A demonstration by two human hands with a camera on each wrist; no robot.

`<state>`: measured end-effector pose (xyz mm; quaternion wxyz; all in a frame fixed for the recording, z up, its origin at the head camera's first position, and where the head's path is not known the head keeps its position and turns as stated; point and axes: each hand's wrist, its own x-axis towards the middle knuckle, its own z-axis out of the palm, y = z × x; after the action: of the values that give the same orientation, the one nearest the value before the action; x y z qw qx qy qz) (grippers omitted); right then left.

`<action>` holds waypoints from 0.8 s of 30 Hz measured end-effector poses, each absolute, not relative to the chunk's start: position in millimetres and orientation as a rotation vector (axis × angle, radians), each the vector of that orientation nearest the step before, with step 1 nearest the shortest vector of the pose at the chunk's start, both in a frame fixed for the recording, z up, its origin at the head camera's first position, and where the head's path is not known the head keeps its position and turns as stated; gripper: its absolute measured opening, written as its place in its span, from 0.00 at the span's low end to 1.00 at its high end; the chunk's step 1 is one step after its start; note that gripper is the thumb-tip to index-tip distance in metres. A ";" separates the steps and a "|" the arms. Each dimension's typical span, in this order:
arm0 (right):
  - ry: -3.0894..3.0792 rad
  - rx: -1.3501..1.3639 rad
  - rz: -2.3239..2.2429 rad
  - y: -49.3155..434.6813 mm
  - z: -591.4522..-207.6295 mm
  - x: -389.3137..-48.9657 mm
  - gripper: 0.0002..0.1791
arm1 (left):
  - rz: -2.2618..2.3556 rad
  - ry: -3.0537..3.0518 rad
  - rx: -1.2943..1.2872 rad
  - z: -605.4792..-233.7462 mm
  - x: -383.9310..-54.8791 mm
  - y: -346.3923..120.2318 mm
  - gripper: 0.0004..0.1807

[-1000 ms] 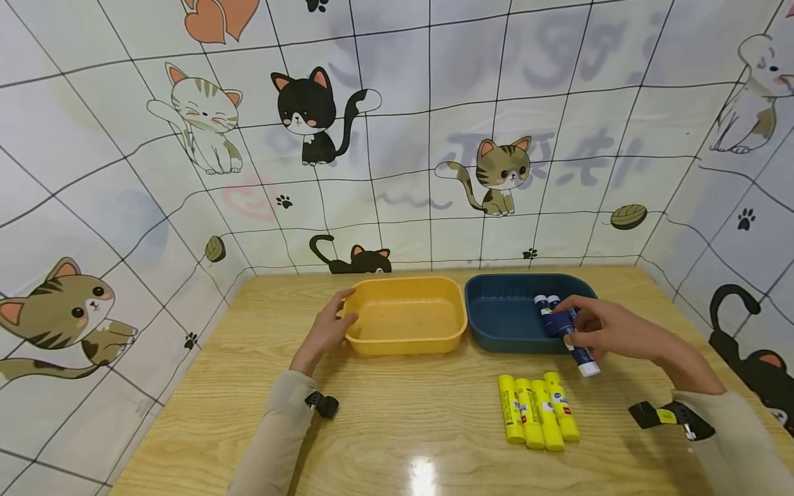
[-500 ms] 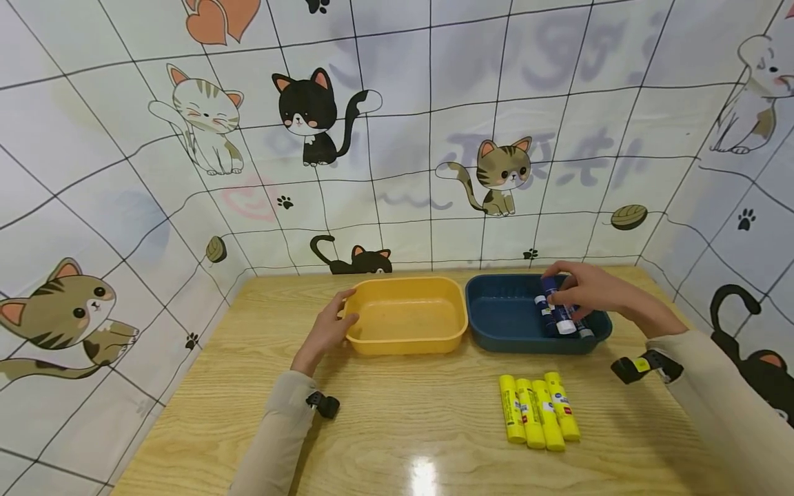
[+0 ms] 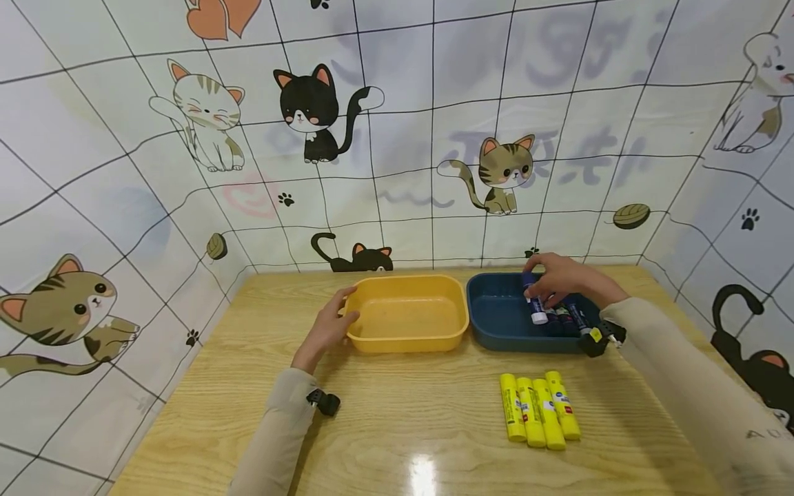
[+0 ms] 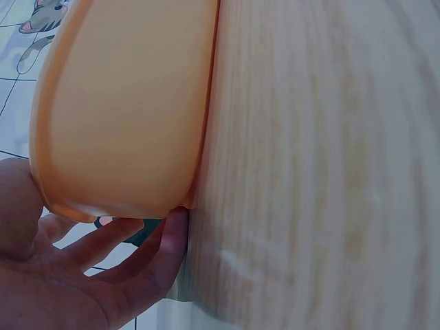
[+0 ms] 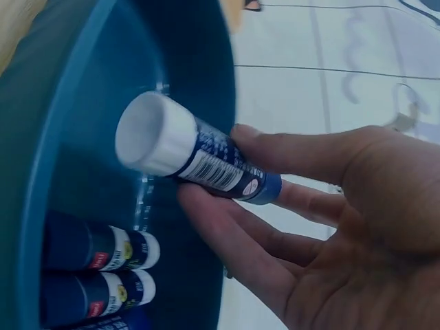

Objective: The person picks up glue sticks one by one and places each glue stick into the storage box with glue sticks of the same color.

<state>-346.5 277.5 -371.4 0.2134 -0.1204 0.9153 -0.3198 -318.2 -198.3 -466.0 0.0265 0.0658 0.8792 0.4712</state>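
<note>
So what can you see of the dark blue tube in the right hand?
The dark blue, plastic-looking, cylindrical tube has a white end and a label with a barcode. The person's right hand pinches it over the teal, oblong plastic tray, white end toward the near side.

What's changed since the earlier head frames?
Right hand carried the dark blue, white-capped cylindrical stick back and left, from over the front rim of the dark blue plastic tray to over its interior, grip kept. Unchanged: left hand on the yellow plastic tray; four yellow cylindrical sticks on the wooden table.
</note>
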 end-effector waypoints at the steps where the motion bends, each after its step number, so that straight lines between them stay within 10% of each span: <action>1: 2.552 -0.331 -0.871 276.3 -373.8 -347.9 0.36 | 1.460 2.714 0.203 -465.4 -317.9 -197.9 0.32; 24: 2.727 -0.274 -0.630 266.8 -407.2 -355.3 0.34 | 1.461 2.721 0.209 -465.9 -317.1 -198.8 0.32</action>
<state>-355.3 266.8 -407.2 0.1638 -0.0962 0.9566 -0.2211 -317.1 -198.8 -465.9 0.0231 0.0675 0.8787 0.4720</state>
